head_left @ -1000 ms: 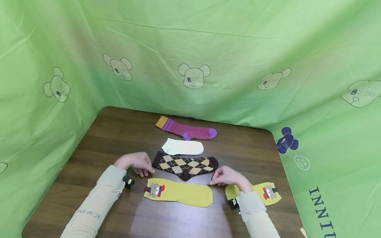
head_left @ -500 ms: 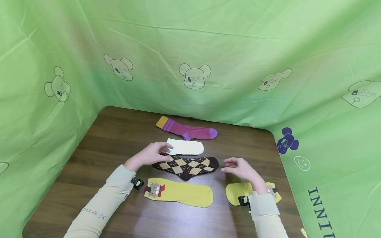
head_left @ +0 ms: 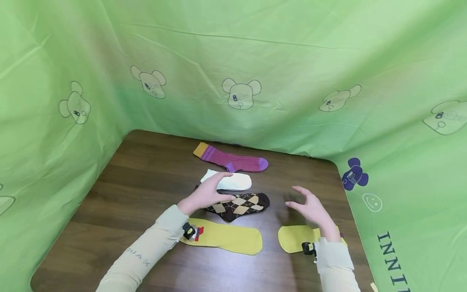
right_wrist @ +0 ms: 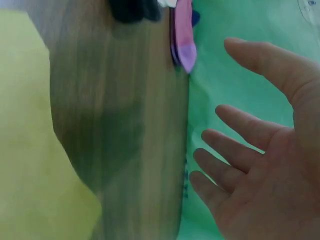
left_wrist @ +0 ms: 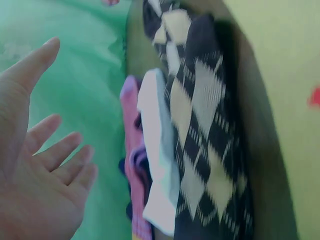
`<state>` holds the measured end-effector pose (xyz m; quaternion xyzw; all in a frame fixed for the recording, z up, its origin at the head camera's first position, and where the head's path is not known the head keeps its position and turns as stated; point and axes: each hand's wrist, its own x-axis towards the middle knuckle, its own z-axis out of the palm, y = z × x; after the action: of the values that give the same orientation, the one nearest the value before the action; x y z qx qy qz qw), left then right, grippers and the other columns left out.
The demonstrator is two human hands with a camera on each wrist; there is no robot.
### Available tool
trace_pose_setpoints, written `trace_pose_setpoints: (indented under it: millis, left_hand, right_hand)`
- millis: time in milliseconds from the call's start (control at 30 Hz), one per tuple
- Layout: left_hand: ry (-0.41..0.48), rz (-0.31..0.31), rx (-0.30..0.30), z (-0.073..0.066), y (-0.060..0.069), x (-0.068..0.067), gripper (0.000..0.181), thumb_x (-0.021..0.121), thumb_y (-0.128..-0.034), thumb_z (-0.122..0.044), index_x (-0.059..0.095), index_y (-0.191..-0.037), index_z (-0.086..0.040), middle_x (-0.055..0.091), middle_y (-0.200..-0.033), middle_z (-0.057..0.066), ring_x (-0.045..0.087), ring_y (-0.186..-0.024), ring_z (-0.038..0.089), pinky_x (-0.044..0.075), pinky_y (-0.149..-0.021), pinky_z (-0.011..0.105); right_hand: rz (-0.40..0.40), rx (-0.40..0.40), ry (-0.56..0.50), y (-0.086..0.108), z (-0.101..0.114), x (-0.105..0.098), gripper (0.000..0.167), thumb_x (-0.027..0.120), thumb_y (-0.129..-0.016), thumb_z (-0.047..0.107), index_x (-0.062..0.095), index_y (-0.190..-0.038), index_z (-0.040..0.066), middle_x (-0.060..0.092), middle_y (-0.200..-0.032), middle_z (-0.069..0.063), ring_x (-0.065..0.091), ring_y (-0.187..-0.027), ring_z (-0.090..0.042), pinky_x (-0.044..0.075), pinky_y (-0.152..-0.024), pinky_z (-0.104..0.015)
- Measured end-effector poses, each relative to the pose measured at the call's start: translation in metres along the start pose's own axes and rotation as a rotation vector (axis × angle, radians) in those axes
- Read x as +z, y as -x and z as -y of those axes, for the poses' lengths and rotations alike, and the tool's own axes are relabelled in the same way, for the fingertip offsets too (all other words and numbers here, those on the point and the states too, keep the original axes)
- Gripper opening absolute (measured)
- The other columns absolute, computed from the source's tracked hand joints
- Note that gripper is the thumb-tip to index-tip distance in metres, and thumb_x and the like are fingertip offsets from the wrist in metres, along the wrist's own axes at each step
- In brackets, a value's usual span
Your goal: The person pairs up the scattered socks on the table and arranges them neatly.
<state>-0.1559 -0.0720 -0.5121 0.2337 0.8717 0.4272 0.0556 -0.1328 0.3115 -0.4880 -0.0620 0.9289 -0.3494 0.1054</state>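
Above the argyle sock (head_left: 242, 206) and the white ankle sock (head_left: 238, 181), my left hand (head_left: 207, 192) hovers with thumb and fingers spread, holding nothing. It covers part of both in the head view. To the right, my right hand (head_left: 313, 209) is raised over the table, fingers apart, beyond a yellow sock (head_left: 294, 238) that its wrist partly hides. Another yellow sock (head_left: 231, 238) with a bear pattern lies nearer, its cuff partly behind my left wrist. At the far side lies a magenta sock (head_left: 240, 162) with an orange cuff.
The brown wooden table (head_left: 135, 174) has rounded far corners. A green cloth (head_left: 292, 52) with printed bear heads hangs around its back and sides. Each wrist wears a small black camera (head_left: 308, 248).
My left hand has moved right and away from me, from beside the argyle sock to over it. My right hand has lifted from near the yellow sock's toe and shifted right, its fingers spreading.
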Motion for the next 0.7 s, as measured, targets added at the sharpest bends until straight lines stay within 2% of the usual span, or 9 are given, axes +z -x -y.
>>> trace_pose_setpoints:
  millis: [167,367,467,533,700]
  left_hand:
    - [-0.065,0.051,0.07,-0.019,-0.007,0.025,0.078,0.084,-0.084,-0.038,0.049,-0.147,-0.007,0.051,-0.148,0.008,0.044,-0.138,0.024,0.032,-0.115,0.038]
    - [-0.151,0.195,0.188,-0.047,-0.006,0.059,0.075,0.08,-0.0877,-0.043,0.049,-0.148,-0.01,0.051,-0.149,0.005,0.044,-0.138,0.018,0.031,-0.115,0.035]
    - [-0.214,0.254,0.252,-0.057,-0.005,0.081,0.074,0.078,-0.0879,-0.046,0.05,-0.148,-0.013,0.051,-0.149,0.003,0.044,-0.138,0.016,0.031,-0.114,0.033]
    - [-0.254,0.3,0.286,-0.065,-0.005,0.095,0.074,0.078,-0.0873,-0.048,0.051,-0.147,-0.015,0.05,-0.15,0.003,0.043,-0.138,0.015,0.031,-0.114,0.032]
    - [-0.381,0.402,0.381,-0.082,-0.003,0.127,0.075,0.074,-0.088,-0.055,0.051,-0.148,-0.017,0.047,-0.153,0.001,0.04,-0.14,0.011,0.025,-0.116,0.027]
  right_hand:
    - [-0.006,0.04,0.008,0.008,-0.007,-0.016,0.07,0.073,-0.093,0.025,0.042,-0.149,-0.006,0.036,-0.153,-0.032,0.029,-0.141,-0.052,0.027,-0.111,-0.064]
    - [-0.002,0.115,0.038,0.017,-0.022,-0.034,0.074,0.072,-0.094,0.027,0.038,-0.15,-0.007,0.032,-0.152,-0.038,0.03,-0.138,-0.056,0.03,-0.107,-0.068]
    - [-0.001,0.159,0.046,0.021,-0.031,-0.042,0.076,0.072,-0.094,0.028,0.036,-0.151,-0.006,0.03,-0.152,-0.039,0.029,-0.138,-0.058,0.029,-0.107,-0.068]
    - [0.009,0.2,0.016,0.025,-0.037,-0.046,0.078,0.072,-0.094,0.027,0.033,-0.154,-0.005,0.027,-0.154,-0.039,0.025,-0.139,-0.058,0.027,-0.107,-0.069]
    - [0.05,0.295,-0.166,0.036,-0.048,-0.052,0.083,0.07,-0.094,0.015,0.021,-0.157,-0.007,0.014,-0.158,-0.038,0.018,-0.142,-0.057,0.025,-0.11,-0.068]
